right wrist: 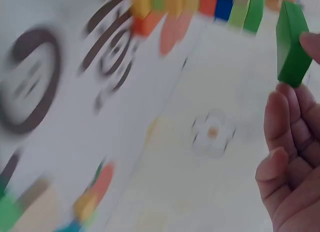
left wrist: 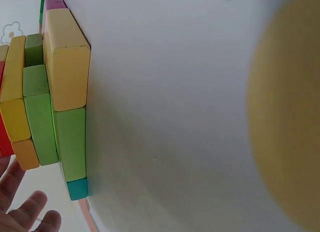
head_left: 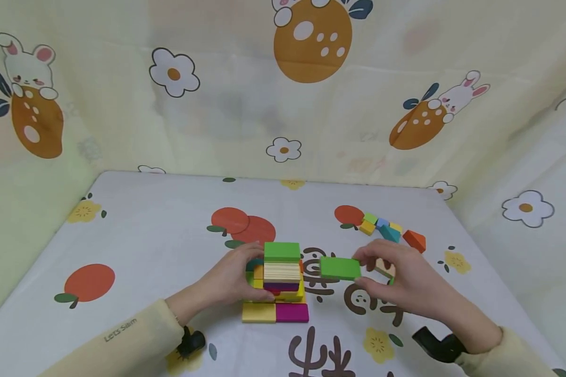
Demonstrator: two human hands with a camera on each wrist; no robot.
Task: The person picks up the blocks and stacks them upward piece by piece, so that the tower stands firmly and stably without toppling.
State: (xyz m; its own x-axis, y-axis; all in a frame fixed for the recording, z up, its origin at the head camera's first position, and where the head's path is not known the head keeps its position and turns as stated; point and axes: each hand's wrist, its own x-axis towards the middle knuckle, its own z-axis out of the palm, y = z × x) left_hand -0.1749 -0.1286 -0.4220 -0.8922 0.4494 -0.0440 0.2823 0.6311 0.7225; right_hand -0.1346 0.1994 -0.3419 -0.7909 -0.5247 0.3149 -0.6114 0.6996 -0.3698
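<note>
A layered stack of colored wooden blocks (head_left: 282, 272) stands on the table, with a bright green block on top and a yellow and a purple block at its front base. My left hand (head_left: 226, 277) holds the stack's left side, thumb at the front and fingers toward the back. The left wrist view shows yellow, green and orange blocks (left wrist: 37, 106) of the stack beside those fingers (left wrist: 12, 184). To the right of the stack, my right hand (head_left: 396, 269) pinches a flat green block (head_left: 340, 268) between thumb and fingers, raised off the table.
Several small loose blocks (head_left: 382, 226), with an orange triangular one (head_left: 414, 240), lie at the back right. A plain wood block (head_left: 384, 268) shows partly behind my right hand. The patterned tablecloth (head_left: 160, 251) meets a hanging curtain (head_left: 217, 120) at the back.
</note>
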